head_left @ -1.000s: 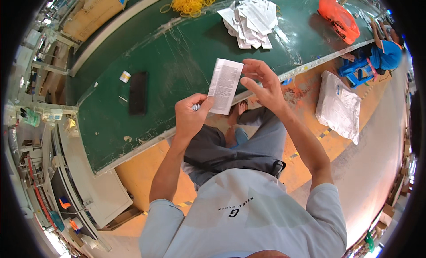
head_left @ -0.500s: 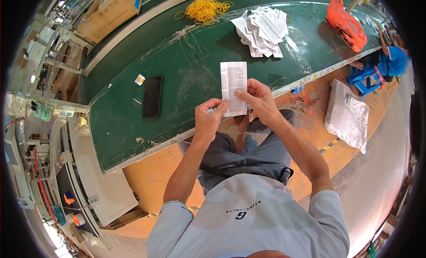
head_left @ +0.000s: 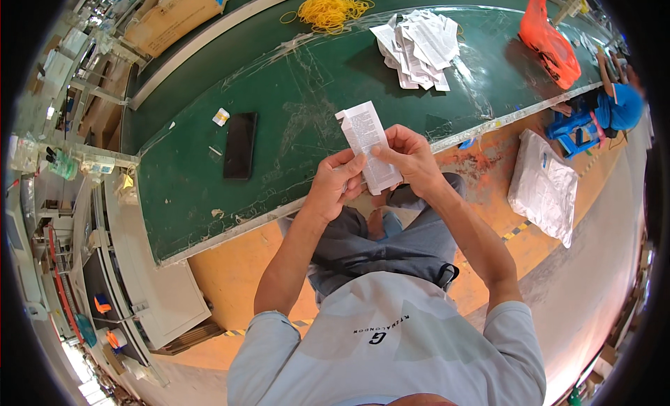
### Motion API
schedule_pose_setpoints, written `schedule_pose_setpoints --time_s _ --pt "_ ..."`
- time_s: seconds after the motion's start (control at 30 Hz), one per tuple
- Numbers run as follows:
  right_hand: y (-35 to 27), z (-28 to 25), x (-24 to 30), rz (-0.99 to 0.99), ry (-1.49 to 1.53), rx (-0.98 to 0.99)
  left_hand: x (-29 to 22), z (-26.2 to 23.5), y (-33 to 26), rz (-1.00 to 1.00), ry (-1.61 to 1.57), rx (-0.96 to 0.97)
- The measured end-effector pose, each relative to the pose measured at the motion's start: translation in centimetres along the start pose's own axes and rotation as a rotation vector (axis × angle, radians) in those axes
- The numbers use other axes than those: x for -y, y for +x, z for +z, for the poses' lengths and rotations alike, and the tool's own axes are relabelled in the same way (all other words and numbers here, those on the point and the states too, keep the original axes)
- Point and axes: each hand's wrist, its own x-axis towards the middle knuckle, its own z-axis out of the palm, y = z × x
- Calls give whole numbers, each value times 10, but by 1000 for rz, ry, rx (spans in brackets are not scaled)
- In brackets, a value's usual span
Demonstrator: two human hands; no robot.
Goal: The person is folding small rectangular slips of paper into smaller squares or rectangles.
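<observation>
A narrow printed paper leaflet point(head_left: 366, 137) is held up over the near edge of the green table, tilted with its top to the left. My left hand point(head_left: 338, 181) pinches its left side, thumb on the front and fingers behind. On the right side my right hand point(head_left: 410, 159) grips it, thumb on the print. A fold shows along the leaflet's upper left edge. Farther back lies a loose pile of similar printed papers point(head_left: 421, 48). The fingers behind the leaflet are partly hidden.
On the green table point(head_left: 188, 196) lie a black phone point(head_left: 240, 146), a small white-and-yellow packet point(head_left: 221, 117), yellow rubber bands point(head_left: 328, 12) and a red plastic bag point(head_left: 547, 44). A silvery package point(head_left: 543, 187) rests on the floor at right. A person in blue point(head_left: 620, 106) is at far right.
The leaflet has turned from upright to leaning left, and its left edge now shows a fold. My left hand has shifted slightly right along it. The view has moved a little.
</observation>
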Motion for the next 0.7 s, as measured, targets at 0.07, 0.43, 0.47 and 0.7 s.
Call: schedule_pose_setpoints --time_s 0.07,0.43,0.47,0.7 --pt "1 -3 -3 -54 -87 -42 4 1 5 113 130 -103" --pt "-1 -13 2 -15 -42 -143 -11 0 6 276 427 -266" --pt "-1 -14 1 -6 -33 -153 -11 0 6 288 442 -263" --pt "-3 -12 5 24 20 -155 -7 -1 8 286 402 -268"
